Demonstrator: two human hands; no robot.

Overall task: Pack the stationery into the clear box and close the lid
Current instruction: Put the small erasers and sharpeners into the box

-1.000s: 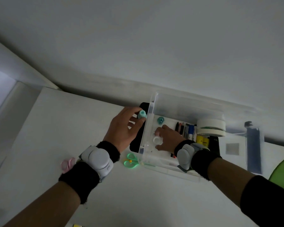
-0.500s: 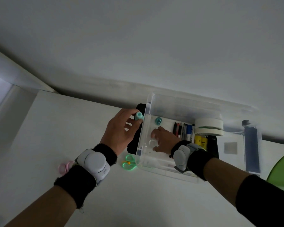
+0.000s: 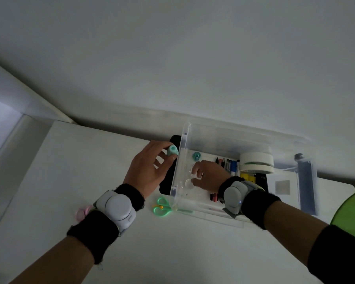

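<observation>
The clear box (image 3: 230,138) stands open at the back of the white table, against the wall. My left hand (image 3: 150,169) hovers just outside its left wall, pinching a small teal cap-shaped item (image 3: 172,150). My right hand (image 3: 208,176) reaches down inside the box, fingers curled over a small white round item (image 3: 188,183) on the floor. Pens and markers (image 3: 229,165), a teal clip (image 3: 196,155), yellow items (image 3: 248,177) and rolls of masking tape (image 3: 256,161) lie in the box.
Green-handled scissors (image 3: 162,207) lie on the table at the box's front left corner. A pink round item (image 3: 82,212) sits left of my left wrist. A black flat object (image 3: 170,181) rests beside the box's left wall. The clear lid (image 3: 303,181) is to the right.
My right hand has settled lower in the box with the white round item. The left hand holds its place with the teal item. The view has shifted slightly.
</observation>
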